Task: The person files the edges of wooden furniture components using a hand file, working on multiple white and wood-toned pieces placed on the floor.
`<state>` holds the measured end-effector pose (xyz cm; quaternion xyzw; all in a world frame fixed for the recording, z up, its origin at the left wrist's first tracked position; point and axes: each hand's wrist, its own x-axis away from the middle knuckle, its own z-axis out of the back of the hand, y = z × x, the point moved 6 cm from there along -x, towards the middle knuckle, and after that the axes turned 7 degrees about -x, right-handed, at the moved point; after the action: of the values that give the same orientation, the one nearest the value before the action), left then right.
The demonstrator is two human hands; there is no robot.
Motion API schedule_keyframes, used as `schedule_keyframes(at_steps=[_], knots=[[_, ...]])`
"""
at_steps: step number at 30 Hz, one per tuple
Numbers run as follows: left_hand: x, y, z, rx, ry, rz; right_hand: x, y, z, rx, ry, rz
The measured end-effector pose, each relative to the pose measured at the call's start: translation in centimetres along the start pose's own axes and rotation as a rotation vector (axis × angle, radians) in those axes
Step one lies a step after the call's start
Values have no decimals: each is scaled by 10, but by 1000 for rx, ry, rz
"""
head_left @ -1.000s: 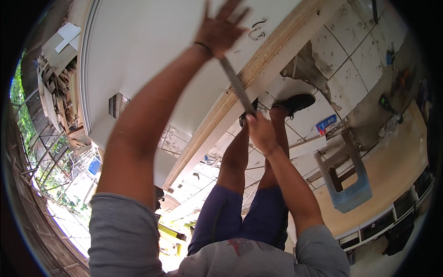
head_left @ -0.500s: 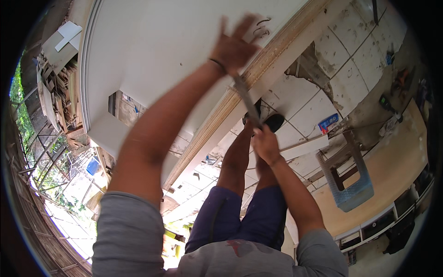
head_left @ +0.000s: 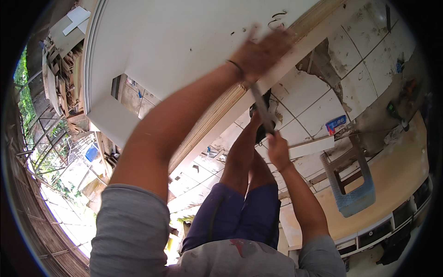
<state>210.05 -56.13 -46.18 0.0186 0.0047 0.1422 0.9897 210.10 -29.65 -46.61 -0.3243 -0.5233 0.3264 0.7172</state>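
My right hand (head_left: 279,150) is closed round the near end of a long, narrow grey tool (head_left: 261,107). Its exact kind is lost in motion blur. The tool slants up and left, its far end passing behind my left wrist at the panel's edge. My left hand (head_left: 265,51), with a dark band at its wrist, is blurred, its fingers stretched out over that edge. Beneath it lies a large white panel (head_left: 170,51) with a layered, raw wooden edge (head_left: 203,130). Thin curled shavings (head_left: 277,21) rest on the panel just beyond my fingers.
A rectangular hole (head_left: 116,87) cuts through the panel at left. Broken white floor tiles (head_left: 304,101) carry a blue packet (head_left: 336,123). A blue-grey plastic stool (head_left: 353,203) stands at right by a tan board (head_left: 392,177). Wood scraps (head_left: 69,78) are piled far left.
My left hand has shifted right along the panel edge, and the right hand with the grey tool has moved slightly right too. My legs have drawn closer together.
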Motion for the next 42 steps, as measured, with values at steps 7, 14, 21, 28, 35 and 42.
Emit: schedule_keyframes(at_steps=[7, 14, 21, 28, 35, 42], knots=[[38, -103, 44, -95, -92, 167, -53, -58, -64, 50, -78, 25], [20, 31, 12, 20, 25, 150, 42, 14, -5, 101, 24, -118], [117, -107, 32, -292, -160, 259, -14, -57, -107, 56, -122, -41], [60, -8, 56, 142, 116, 326, 39, -17, -49, -146, 44, -80], [72, 34, 12, 179, 2, 374, 72, 40, -32, -353, -142, -209], [81, 38, 9, -75, -28, 272, 91, 67, -49, -764, -242, -513]])
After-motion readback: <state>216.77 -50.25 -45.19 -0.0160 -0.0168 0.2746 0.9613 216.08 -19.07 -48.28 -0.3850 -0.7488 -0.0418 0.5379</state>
